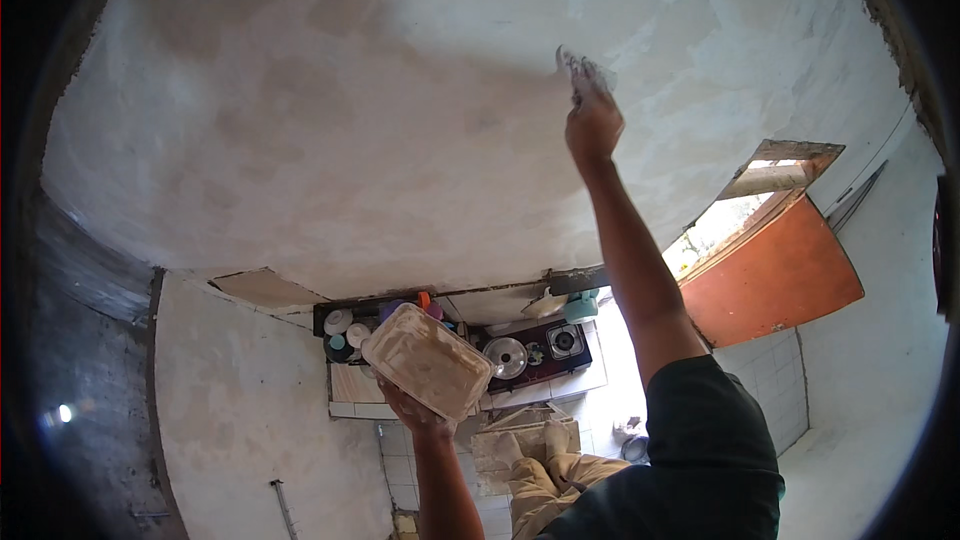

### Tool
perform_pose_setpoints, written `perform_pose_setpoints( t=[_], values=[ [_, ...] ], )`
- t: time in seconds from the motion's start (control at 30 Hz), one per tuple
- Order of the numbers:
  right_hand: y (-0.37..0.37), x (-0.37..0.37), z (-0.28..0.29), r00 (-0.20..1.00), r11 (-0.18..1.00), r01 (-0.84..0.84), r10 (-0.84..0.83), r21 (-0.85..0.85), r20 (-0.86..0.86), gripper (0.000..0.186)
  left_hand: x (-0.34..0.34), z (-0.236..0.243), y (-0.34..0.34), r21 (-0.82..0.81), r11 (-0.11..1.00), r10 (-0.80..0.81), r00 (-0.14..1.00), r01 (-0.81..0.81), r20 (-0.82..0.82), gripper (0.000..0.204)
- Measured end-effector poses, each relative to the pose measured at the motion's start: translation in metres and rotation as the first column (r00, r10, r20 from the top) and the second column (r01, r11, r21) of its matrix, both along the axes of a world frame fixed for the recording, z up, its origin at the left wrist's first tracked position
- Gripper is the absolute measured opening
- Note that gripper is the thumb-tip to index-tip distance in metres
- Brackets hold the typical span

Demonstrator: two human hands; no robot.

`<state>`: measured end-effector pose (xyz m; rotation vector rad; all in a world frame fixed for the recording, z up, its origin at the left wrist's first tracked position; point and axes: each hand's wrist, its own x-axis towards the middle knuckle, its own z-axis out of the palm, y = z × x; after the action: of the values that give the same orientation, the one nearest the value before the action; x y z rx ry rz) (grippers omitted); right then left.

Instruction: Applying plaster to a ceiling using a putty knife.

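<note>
My left hand grips the lower side of a shallow rectangular tub, whose inside is smeared with pale paste. High up on the right, my outstretched right hand is at the pale, patchy wall. White paste coats its fingers, which look closed. Whatever they hold, if anything, I cannot make out against the wall. Lighter and darker patches of coating cover the surface around that hand.
Below the wall are a stove with a metal pot lid, stacked dishes and a teal container. My feet stand on a raised wooden platform. An orange door stands at the right.
</note>
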<state>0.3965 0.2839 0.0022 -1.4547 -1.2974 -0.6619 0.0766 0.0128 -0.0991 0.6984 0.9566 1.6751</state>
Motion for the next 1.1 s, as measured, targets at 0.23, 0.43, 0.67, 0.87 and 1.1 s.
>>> perform_pose_setpoints(
  t=[0.23,0.43,0.67,0.87,1.1],
  values=[
    [-0.006,-0.104,-0.123,0.961,0.932,-0.240,0.268,-0.272,0.067,0.042,-0.022,-0.040,0.002,0.294,0.952,0.307,0.271,-0.091,-0.912,0.085],
    [-0.027,-0.082,-0.078,0.865,0.764,-0.501,0.437,-0.406,-0.245,0.059,-0.025,-0.037,0.000,0.584,0.812,0.584,-0.035,-0.003,-0.811,0.084],
    [0.033,0.004,-0.016,0.978,0.968,0.019,0.034,0.251,-0.207,0.033,-0.019,-0.050,-0.003,0.075,0.991,0.133,0.794,-0.110,-0.593,0.077],
    [0.016,-0.093,-0.124,0.938,0.905,-0.348,0.338,-0.244,-0.084,0.044,-0.013,-0.045,0.005,0.316,0.945,0.324,0.367,-0.082,-0.872,0.089],
    [-0.018,-0.018,-0.083,0.967,0.969,-0.234,0.224,-0.077,-0.119,0.048,-0.025,-0.071,0.006,0.256,0.966,0.232,0.365,0.018,-0.902,0.095]
  ],
)
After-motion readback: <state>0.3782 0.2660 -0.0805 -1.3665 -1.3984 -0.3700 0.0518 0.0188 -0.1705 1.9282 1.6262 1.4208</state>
